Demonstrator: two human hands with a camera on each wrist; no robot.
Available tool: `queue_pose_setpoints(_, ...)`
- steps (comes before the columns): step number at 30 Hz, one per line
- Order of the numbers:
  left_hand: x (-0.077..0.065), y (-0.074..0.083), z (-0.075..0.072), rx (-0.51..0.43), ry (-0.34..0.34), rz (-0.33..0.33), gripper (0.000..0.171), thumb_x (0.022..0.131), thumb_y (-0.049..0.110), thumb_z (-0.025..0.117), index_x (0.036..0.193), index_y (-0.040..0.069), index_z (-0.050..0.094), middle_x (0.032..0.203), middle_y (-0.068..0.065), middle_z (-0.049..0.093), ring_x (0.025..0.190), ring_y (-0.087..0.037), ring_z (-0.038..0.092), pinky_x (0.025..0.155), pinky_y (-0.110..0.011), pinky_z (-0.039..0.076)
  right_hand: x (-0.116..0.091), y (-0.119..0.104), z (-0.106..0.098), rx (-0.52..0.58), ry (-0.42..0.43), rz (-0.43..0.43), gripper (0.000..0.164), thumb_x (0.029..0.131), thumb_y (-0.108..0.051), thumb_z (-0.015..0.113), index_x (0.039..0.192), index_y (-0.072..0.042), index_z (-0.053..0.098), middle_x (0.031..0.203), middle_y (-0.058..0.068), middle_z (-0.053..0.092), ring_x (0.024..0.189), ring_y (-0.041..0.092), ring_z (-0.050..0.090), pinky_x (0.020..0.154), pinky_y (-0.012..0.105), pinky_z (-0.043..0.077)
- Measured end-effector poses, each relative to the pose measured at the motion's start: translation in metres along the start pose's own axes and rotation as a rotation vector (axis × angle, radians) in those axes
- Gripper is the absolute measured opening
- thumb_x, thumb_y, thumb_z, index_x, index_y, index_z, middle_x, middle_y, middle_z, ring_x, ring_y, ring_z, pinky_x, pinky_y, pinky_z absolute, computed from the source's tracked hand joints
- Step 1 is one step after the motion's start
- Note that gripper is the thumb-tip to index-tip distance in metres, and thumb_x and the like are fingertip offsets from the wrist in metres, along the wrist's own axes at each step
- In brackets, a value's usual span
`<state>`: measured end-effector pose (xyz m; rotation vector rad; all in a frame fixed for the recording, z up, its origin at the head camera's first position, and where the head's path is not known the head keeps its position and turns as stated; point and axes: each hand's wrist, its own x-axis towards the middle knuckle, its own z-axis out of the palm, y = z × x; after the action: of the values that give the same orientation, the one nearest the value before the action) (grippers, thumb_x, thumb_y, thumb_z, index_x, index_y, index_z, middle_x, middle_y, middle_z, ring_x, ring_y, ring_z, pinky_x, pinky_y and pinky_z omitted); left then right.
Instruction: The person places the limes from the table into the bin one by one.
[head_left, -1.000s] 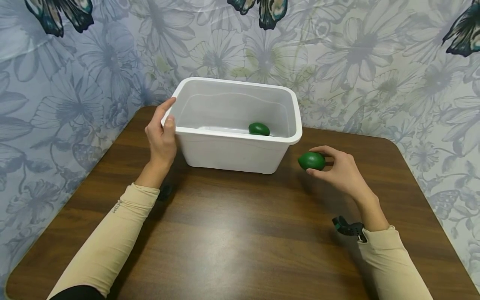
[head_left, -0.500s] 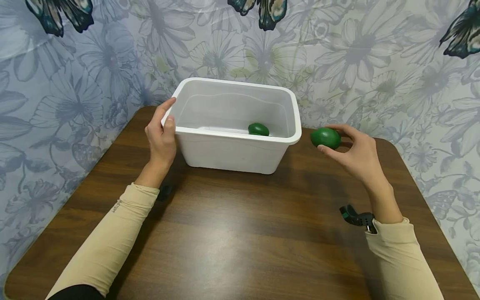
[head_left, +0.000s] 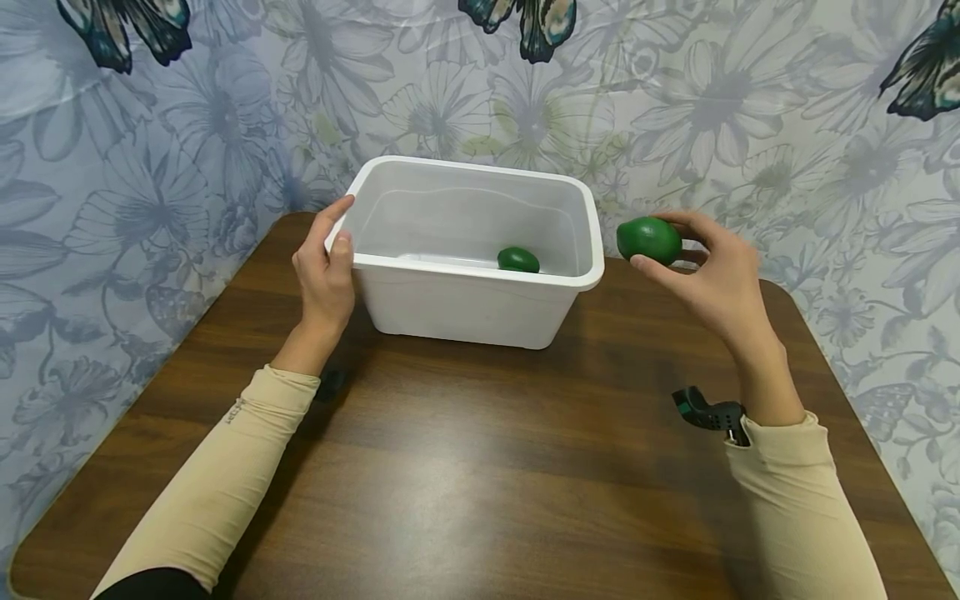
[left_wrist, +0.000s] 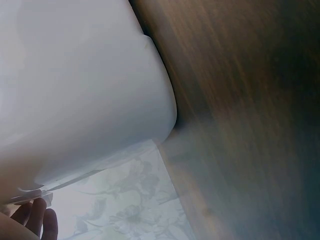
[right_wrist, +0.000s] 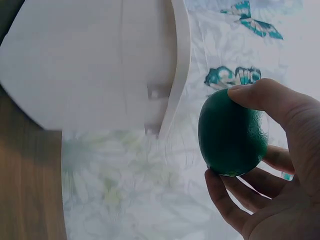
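My right hand point(head_left: 723, 275) holds a smooth dark green lime point(head_left: 649, 241) between thumb and fingertips. It is off the table, just right of the white plastic tub point(head_left: 465, 304) and above its rim height. In the right wrist view the thumb lies on one side of the lime point(right_wrist: 232, 135) and fingertips touch the other. A second green lime point(head_left: 518, 259) lies inside the tub near its front wall, its lower part hidden by the rim. My left hand point(head_left: 324, 279) grips the tub's left end at the rim; in the left wrist view its fingertips point(left_wrist: 36, 217) show beside the rim.
The tub stands upright toward the back of a brown wooden table point(head_left: 450, 450) with rounded corners. Behind it hangs a flower-patterned wall covering point(head_left: 720, 108) with butterflies. A black camera mount point(head_left: 708, 412) juts from the right wrist.
My right hand has lifted the lime up from low beside the tub, first shifting right and then rising above rim level. The left hand, the tub and the lime inside stay put.
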<state>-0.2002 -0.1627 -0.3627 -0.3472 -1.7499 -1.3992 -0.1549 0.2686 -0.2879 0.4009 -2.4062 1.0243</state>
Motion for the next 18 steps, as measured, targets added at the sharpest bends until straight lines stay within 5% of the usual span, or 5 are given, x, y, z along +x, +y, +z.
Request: queue_pose_setpoints(18, 0.000, -0.001, -0.001, 0.000, -0.009, 0.001, 0.061, 0.090, 0.030, 0.048, 0.133, -0.009, 0.067, 0.129, -0.030, 0.069, 0.111, -0.050, 0.066, 0.093, -0.015, 0.046, 0.017, -0.031, 0.040, 0.042, -0.106, -0.082, 0.054, 0.084, -0.022, 0.088, 0.135, -0.017, 0.071, 0.126, 0.000, 0.073, 0.115, 0.012, 0.065, 0.090, 0.017, 0.053)
